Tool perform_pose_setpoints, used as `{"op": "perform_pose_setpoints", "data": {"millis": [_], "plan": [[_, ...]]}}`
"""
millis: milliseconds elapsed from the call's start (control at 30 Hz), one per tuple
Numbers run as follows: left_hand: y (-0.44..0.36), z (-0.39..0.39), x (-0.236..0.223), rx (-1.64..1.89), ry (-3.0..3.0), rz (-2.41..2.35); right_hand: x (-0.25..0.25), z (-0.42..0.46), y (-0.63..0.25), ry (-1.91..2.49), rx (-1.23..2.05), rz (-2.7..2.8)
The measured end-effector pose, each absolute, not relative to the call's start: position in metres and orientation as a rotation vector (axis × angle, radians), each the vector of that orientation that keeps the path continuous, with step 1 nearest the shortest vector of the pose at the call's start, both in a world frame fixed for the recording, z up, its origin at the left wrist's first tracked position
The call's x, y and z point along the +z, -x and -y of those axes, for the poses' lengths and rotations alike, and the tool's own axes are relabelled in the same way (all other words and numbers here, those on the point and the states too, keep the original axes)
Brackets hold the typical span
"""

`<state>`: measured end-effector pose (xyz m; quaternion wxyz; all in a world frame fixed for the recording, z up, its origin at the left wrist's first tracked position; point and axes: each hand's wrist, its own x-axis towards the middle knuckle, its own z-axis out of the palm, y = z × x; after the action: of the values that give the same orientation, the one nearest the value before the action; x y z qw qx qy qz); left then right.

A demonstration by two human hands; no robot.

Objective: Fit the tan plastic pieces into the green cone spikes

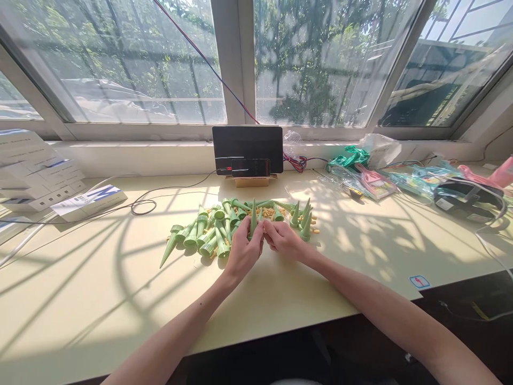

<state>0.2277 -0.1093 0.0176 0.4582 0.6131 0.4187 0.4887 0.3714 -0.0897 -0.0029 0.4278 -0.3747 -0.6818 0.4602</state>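
Observation:
My left hand (245, 247) is closed around a green plastic spike (254, 219) whose pointed tip stands upward. Close against it, my right hand (285, 239) has its fingers pinched together at the left thumb; what they hold, if anything, is too small to make out. Just beyond and to the left of my hands lies a heap of similar hollow green spikes (203, 235). Several more green spikes (305, 222) stand point-up to the right. Small tan pieces (269, 213) are scattered among the spikes, partly hidden by my hands.
A tablet (247, 140) and a phone (251, 168) lean on a stand at the back. White boxes (32, 166) are stacked at the left, with a black cable (180, 186) nearby. Bagged items (372, 176) and a black strapped device (465, 198) lie at the right.

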Motion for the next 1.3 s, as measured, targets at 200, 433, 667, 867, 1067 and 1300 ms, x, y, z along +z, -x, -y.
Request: {"op": "perform_pose_setpoints", "data": {"millis": [200, 433, 667, 867, 1067, 1300], "plan": [[-0.228, 0.109, 0.017, 1.175, -1.475, -1.006, 0.002, 0.094, -0.373, 0.946, 1.058, 1.776], [-0.226, 0.109, 0.017, 1.157, -1.468, -0.995, 0.006, 0.095, -0.375, 0.962, 1.004, 1.834], [-0.226, 0.109, 0.016, 1.162, -1.495, -0.997, -0.003, 0.090, -0.374, 0.959, 1.091, 1.756], [-0.226, 0.109, 0.017, 1.153, -1.515, -1.008, -0.007, 0.087, -0.374, 0.927, 1.170, 1.719], [-0.226, 0.109, 0.016, 1.144, -1.531, -1.023, -0.008, 0.086, -0.375, 0.923, 1.199, 1.720], [-0.227, 0.108, 0.016, 1.140, -1.538, -1.026, -0.007, 0.085, -0.374, 0.882, 1.337, 1.644]]}}
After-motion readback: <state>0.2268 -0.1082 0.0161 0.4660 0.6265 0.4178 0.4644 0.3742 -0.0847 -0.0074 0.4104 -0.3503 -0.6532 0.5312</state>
